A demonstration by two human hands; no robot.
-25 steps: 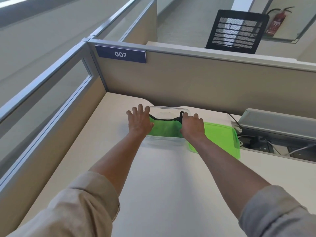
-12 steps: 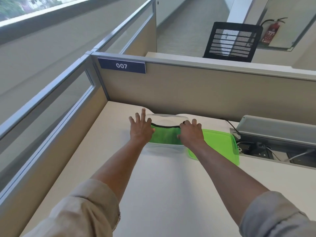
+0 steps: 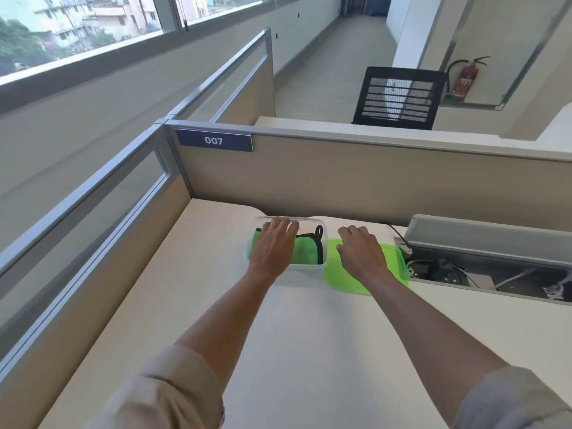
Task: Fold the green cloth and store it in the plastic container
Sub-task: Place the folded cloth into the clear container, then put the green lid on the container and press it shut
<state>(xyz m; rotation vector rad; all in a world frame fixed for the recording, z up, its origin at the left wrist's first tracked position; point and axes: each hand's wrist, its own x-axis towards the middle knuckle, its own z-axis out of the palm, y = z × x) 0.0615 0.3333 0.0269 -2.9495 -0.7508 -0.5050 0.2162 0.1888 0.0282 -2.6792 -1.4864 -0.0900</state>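
The green cloth (image 3: 305, 250), edged in black with a small loop, lies folded inside the clear plastic container (image 3: 309, 269) at the far side of the desk. My left hand (image 3: 274, 246) rests flat over the container's left half, palm down on the cloth, fingers apart. My right hand (image 3: 360, 250) hovers or rests on the green lid (image 3: 346, 280), which lies flat on the desk just right of the container. Whether the right hand's fingers grip the lid's far edge I cannot tell.
A beige partition with a "007" plate (image 3: 213, 140) stands right behind the container, and a glazed partition runs along the left. An open cable tray (image 3: 483, 270) with wires sits at the right. The white desk (image 3: 309, 351) stretches toward me.
My right hand has moved off the container's right edge onto the green lid. My left hand has shifted from the container's left rim to over the cloth. The camera has tilted upward.
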